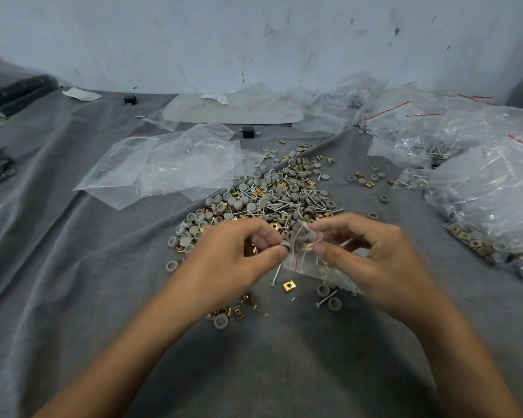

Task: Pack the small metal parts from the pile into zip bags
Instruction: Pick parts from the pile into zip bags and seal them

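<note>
Just above the near edge of the pile (272, 194), the left hand (239, 254) is pinching one grey cap (285, 245) between thumb and fingertips, right at the mouth of a small zip bag (305, 257). The right hand (372, 251) pinches the bag's top edge and holds it up off the grey cloth (73, 267). The bag's got a few grey caps and something gold-coloured in it, so I'd say this one's partly filled and not sealed yet.

Right below the hands there's a loose screw (276, 274) and a gold square nut (288, 286), plus a few more strays.

Progress-wise: a big heap of filled bags (489, 188) sits off to the right, so plenty looks done. But the pile's still fat with caps, screws and nuts, and a bunch of empty zip bags (151, 167) are waiting at the left of it. Honestly looks like loads still to go.
</note>
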Action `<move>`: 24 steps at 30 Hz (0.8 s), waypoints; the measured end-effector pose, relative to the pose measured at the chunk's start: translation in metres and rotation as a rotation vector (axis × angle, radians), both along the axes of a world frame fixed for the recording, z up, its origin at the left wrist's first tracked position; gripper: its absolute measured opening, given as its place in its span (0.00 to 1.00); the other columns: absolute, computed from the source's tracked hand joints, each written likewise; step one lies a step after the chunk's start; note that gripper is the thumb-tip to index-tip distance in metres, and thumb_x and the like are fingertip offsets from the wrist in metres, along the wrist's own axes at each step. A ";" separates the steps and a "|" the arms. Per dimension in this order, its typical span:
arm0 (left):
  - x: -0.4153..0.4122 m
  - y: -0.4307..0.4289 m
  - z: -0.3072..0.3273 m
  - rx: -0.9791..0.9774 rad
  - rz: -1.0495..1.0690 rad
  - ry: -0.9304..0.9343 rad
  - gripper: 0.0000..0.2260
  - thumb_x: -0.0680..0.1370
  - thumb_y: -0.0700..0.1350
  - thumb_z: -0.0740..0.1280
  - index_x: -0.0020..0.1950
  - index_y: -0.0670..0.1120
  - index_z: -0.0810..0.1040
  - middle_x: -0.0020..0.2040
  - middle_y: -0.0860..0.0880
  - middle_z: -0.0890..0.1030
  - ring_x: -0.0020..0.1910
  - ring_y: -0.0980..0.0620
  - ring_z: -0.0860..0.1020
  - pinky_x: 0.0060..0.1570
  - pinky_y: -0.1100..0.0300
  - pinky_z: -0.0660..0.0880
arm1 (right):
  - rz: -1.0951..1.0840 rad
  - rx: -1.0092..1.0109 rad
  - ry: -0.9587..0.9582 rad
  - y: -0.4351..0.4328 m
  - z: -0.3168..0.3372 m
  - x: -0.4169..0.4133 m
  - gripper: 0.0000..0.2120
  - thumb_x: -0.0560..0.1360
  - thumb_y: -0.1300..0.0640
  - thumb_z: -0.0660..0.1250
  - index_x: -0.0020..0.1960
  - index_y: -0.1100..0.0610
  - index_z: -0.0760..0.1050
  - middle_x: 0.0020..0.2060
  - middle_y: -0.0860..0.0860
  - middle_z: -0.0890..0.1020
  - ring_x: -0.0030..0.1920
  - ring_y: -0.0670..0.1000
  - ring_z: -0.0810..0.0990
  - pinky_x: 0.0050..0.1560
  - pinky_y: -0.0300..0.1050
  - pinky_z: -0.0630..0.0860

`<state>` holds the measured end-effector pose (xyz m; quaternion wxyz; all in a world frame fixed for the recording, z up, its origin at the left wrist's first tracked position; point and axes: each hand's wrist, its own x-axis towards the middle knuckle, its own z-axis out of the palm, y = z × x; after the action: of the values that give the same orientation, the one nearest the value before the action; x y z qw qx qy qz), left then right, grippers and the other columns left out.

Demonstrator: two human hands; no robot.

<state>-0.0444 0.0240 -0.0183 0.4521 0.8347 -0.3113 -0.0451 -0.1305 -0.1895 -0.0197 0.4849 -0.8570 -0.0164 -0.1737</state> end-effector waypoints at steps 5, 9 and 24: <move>-0.007 -0.009 -0.004 0.012 0.035 -0.040 0.04 0.75 0.53 0.75 0.44 0.55 0.83 0.36 0.61 0.82 0.31 0.62 0.76 0.32 0.68 0.67 | 0.005 -0.001 -0.005 0.002 0.000 0.000 0.12 0.73 0.57 0.76 0.53 0.42 0.84 0.43 0.43 0.84 0.46 0.48 0.82 0.49 0.49 0.79; -0.008 -0.014 -0.005 -0.002 0.057 0.002 0.06 0.74 0.54 0.76 0.49 0.55 0.83 0.36 0.61 0.83 0.31 0.62 0.77 0.34 0.65 0.69 | 0.003 -0.013 0.014 0.002 0.003 -0.001 0.12 0.74 0.57 0.76 0.53 0.42 0.84 0.43 0.41 0.84 0.46 0.46 0.82 0.49 0.47 0.78; 0.012 0.007 0.004 -0.179 0.067 0.092 0.05 0.78 0.43 0.73 0.49 0.54 0.83 0.39 0.51 0.84 0.38 0.54 0.80 0.40 0.52 0.77 | -0.145 0.143 -0.196 -0.007 0.004 0.001 0.11 0.77 0.60 0.73 0.53 0.45 0.83 0.45 0.45 0.87 0.45 0.47 0.85 0.45 0.38 0.80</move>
<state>-0.0325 0.0306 -0.0140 0.5398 0.7980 -0.2650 -0.0403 -0.1299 -0.1960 -0.0161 0.5269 -0.7982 0.0106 -0.2917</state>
